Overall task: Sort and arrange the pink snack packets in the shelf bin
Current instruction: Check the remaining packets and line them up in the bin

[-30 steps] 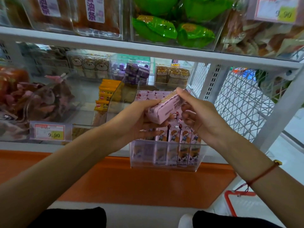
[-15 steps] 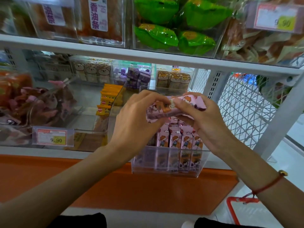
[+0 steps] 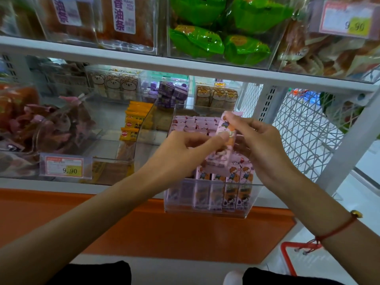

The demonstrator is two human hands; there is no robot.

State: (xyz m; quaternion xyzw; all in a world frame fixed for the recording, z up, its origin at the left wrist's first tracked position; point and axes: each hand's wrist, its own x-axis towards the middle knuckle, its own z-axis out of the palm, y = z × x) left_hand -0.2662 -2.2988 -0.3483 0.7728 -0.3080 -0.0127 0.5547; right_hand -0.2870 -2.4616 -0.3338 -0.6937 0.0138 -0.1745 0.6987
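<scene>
A clear plastic bin (image 3: 207,199) sticks out from the lower shelf, filled with pink snack packets (image 3: 232,182) standing upright in rows; more pink packets (image 3: 191,123) lie toward its back. Above the bin both hands hold one small stack of pink packets (image 3: 223,145), tilted nearly upright. My left hand (image 3: 185,153) pinches the stack from the left with thumb and fingers. My right hand (image 3: 261,145) grips its top and right side, thumb on the upper end near the cartoon print. The stack's lower end sits just over the front row.
Left of the bin stand yellow packets (image 3: 134,122) and a clear bin with a 9.90 price tag (image 3: 64,166). Purple boxes (image 3: 170,93) and bear-print packets (image 3: 216,97) sit behind. A white wire panel (image 3: 304,128) closes the right side. Green bags (image 3: 205,41) fill the shelf above.
The stack has turned from lying flat across the hands to nearly upright, and it sits lower over the bin's front row. Both hands shifted their hold on it.
</scene>
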